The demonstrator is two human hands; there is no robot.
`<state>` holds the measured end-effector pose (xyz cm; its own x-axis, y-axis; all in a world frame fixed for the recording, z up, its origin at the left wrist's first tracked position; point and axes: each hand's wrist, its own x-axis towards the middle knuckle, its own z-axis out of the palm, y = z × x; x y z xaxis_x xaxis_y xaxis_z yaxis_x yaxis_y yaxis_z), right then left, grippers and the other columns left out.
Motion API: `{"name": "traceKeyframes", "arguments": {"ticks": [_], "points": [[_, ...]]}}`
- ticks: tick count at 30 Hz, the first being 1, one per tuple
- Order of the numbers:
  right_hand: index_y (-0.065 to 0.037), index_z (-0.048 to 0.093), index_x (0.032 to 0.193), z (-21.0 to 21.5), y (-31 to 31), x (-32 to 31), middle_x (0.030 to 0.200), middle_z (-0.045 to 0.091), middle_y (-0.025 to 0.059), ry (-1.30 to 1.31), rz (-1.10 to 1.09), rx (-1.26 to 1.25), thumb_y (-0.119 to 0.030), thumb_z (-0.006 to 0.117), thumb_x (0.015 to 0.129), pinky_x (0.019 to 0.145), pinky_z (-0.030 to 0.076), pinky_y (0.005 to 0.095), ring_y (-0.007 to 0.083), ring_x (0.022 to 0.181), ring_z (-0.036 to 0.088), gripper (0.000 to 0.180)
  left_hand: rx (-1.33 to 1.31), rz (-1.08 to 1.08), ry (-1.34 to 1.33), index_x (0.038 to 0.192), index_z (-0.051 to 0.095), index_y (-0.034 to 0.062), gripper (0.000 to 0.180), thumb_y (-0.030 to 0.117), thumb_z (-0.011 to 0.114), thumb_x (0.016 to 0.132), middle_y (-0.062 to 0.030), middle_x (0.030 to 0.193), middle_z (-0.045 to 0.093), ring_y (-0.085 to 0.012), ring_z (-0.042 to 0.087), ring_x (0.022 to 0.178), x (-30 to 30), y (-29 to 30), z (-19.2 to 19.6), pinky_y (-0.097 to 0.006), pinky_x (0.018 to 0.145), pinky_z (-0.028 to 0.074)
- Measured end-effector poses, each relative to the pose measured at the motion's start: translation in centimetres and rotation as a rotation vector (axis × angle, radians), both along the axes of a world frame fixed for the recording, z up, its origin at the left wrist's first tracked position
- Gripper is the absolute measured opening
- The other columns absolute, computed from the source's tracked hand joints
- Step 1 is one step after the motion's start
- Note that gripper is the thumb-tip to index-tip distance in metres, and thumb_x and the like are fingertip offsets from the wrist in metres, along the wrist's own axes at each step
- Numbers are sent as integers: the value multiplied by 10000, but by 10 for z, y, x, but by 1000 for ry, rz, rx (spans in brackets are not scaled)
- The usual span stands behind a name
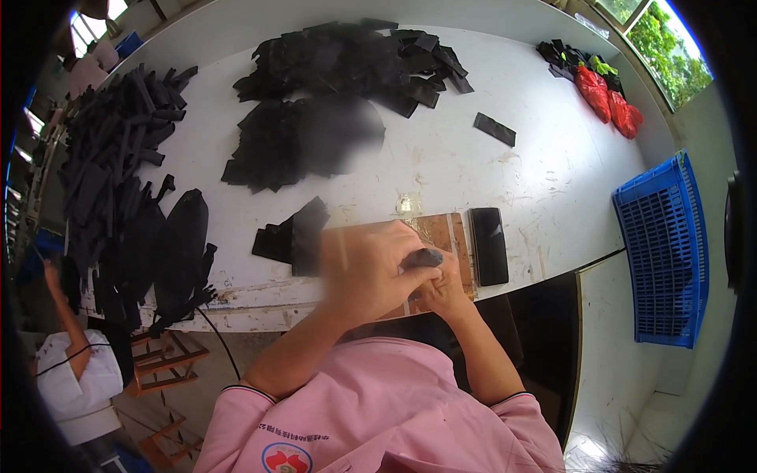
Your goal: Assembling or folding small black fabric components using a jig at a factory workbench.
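- Strip – small, black, held over the board at the desk edge.
- Left hand and right hand – both closed on it.
- Judged light and pliable; best pinched at the ends.

White table, scuffed, carries heaps of black cut pieces at the far side, black strips piled left, one stray piece, a dark phone beside a wooden board, red bags far right.
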<state>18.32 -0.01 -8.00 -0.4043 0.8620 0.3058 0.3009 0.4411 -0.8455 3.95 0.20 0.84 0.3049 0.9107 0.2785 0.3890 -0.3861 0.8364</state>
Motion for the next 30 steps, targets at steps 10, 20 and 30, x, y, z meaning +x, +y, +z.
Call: {"name": "traceKeyframes", "arguments": {"ticks": [10, 20, 30], "points": [[-43, 573, 815, 9, -5, -1, 697, 556, 131, -81, 20, 65, -128, 545, 731, 559, 444, 354, 316, 652, 552, 123, -155, -39, 81, 702, 594, -8, 128, 11, 696, 628, -71, 695, 573, -98, 542, 646, -8, 2, -8, -233, 566, 445], [-53, 550, 721, 36, 4, -2, 639, 526, 95, -244, -6, 111, -210, 576, 760, 525, 426, 371, 269, 602, 532, 164, -112, -31, -678, 898, 598, -2, 121, 63, 578, 797, -132, 849, 598, -186, 565, 806, -15, -9, -10, -301, 747, 452], [-63, 484, 628, 24, 0, -7, 582, 508, 71, -374, -62, 233, -287, 584, 759, 461, 416, 353, 246, 559, 544, 278, -338, 82, -1009, 856, 589, 11, 126, 127, 571, 810, -94, 811, 588, -177, 533, 788, -23, -17, -16, -298, 775, 404]]}}
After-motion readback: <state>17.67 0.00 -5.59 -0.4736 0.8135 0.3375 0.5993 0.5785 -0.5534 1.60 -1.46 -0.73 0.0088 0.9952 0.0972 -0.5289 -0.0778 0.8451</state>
